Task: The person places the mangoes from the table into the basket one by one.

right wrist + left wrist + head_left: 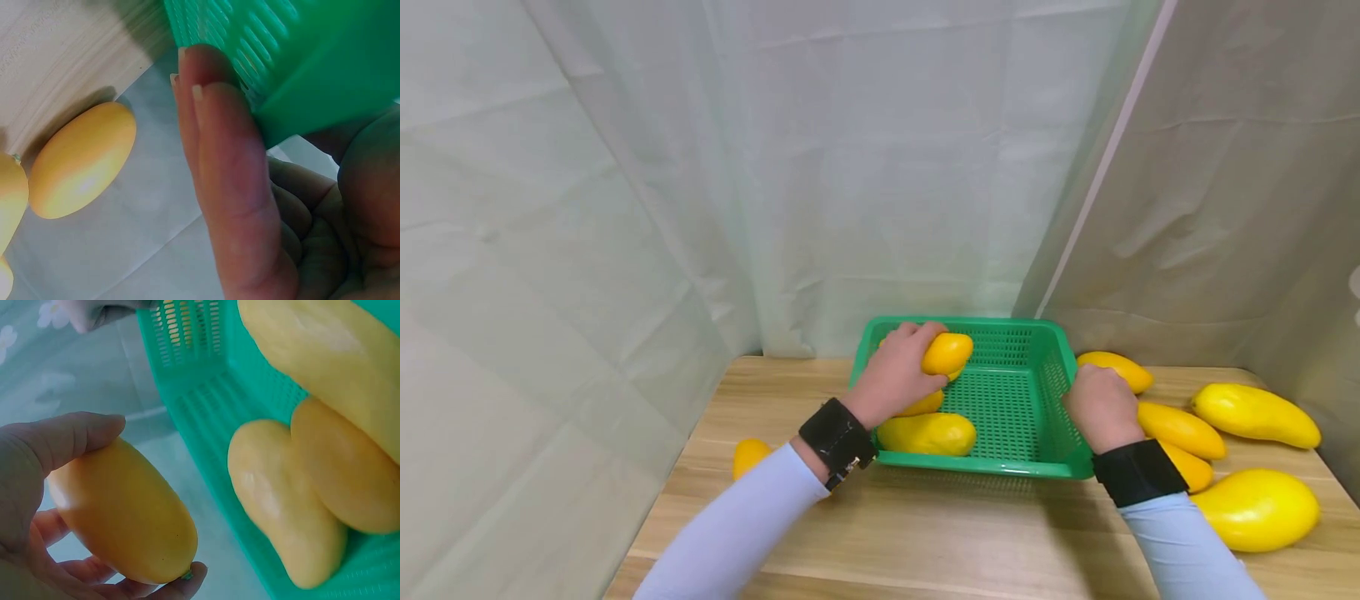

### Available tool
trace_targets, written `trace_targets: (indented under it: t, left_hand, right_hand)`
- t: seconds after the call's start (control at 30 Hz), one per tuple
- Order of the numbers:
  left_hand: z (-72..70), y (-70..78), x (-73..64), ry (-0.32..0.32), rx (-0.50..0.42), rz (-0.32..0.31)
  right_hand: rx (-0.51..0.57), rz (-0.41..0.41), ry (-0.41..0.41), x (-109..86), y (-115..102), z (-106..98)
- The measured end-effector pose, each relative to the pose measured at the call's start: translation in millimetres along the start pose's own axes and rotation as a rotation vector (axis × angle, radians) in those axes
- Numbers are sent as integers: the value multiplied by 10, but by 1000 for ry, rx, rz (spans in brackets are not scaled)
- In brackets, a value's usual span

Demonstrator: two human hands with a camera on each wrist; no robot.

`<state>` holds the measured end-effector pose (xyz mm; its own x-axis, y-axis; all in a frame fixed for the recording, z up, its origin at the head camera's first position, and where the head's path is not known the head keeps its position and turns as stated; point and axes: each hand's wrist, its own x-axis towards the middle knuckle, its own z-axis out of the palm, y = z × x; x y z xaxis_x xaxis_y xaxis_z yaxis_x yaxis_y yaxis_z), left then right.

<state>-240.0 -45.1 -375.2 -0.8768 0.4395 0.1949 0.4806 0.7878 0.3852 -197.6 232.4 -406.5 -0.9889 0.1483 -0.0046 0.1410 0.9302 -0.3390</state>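
Note:
My left hand (901, 371) holds a smooth orange-yellow mango (947, 353) over the left half of a green plastic basket (970, 468). In the left wrist view, thumb and fingers curl round this mango (125, 512), whose small green stem end shows by a fingertip. Inside the basket, a long yellow fruit (927, 434) lies along the front wall, with an orange mango (925, 406) behind it. My right hand (1103, 408) grips the basket's right rim. The right wrist view shows its fingers (231, 169) against the outside of the slotted wall, with the thumb across the rim.
Right of the basket, several fruits lie on the wooden table (940, 542), among them a mango (1116, 371), a long yellow fruit (1255, 414) and a bulky yellow one (1262, 508). Another mango (750, 456) sits left, partly behind the left forearm. Pale curtains (887, 167) hang behind.

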Motion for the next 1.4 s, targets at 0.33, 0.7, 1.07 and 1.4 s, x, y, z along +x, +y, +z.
trace_targets:
  t: [0.33, 0.7, 1.07, 1.4]
  left_hand:
    - [324, 345, 157, -127, 57, 111]
    - [649, 751, 173, -273, 60, 144]
    - [829, 905, 129, -351, 82, 98]
    - [919, 914, 122, -441, 111, 50]
  right_hand:
    - [-6, -5, 11, -21, -16, 2]
    - [1, -2, 5, -42, -13, -7]
    - [20, -27, 25, -45, -21, -1]
    - [32, -18, 22, -41, -7, 9]
